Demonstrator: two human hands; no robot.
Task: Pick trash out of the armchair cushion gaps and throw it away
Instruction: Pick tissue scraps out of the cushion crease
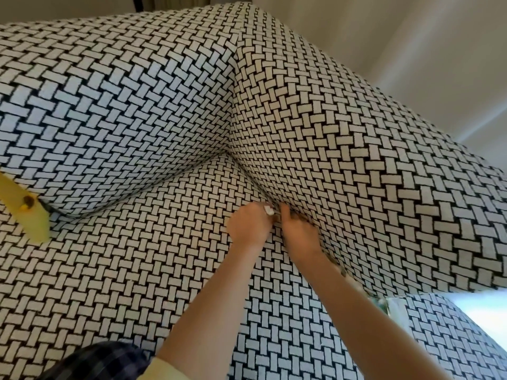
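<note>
Right now the left hand (248,229) pinches a small white scrap (269,210) at the gap (247,174) between seat cushion (164,270) and armrest (356,160); the right hand (299,234), just beside, curls into that gap, grip unclear.

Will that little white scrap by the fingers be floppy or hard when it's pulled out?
Probably floppy: the white scrap looks small and crumpled, like paper. Likely very light too, since the left hand merely pinches it.

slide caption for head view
Left hand pinches small white scrap at gap of black and white woven armchair cushion; right hand alongside
</note>
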